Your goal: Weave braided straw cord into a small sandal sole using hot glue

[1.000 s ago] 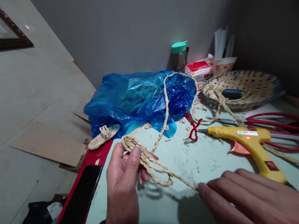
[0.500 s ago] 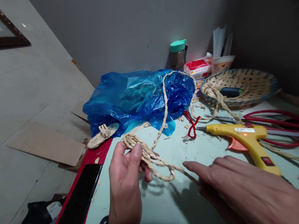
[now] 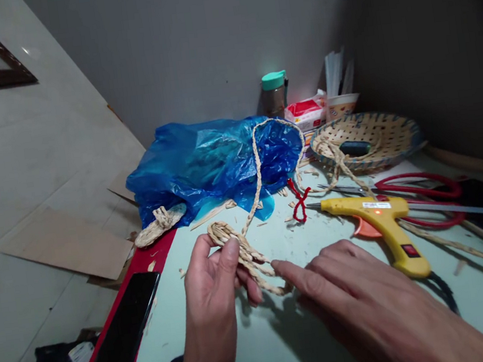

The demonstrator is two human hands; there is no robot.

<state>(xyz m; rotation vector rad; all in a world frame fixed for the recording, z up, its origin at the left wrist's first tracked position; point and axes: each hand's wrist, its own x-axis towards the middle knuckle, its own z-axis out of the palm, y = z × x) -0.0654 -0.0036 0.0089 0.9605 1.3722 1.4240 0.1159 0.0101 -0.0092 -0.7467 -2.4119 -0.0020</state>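
A coil of braided straw cord (image 3: 251, 257) is pinched between the thumb and fingers of my left hand (image 3: 214, 291), above the pale green tabletop. My right hand (image 3: 354, 291) is at the coil's right end, index finger stretched along it and the other fingers curled round the cord; its thumb is hidden. From the coil, the cord's long tail loops up over a blue plastic bag (image 3: 202, 156) and down to the right. A small woven straw sole (image 3: 158, 227) with a strap lies left of the bag.
To the right lie a yellow glue gun (image 3: 364, 205), its light lit, and red-handled scissors (image 3: 423, 181). Behind them sits a woven basket (image 3: 393, 149). A red twisted cord (image 3: 300, 203) lies mid-table; a black phone-like slab (image 3: 120, 339) lies along the left edge. A green-lidded bottle (image 3: 274, 96) stands behind.
My right hand has moved left, up to the coil, and the straight strand between it and the coil has shortened. My left hand keeps its hold. The view has shifted slightly.
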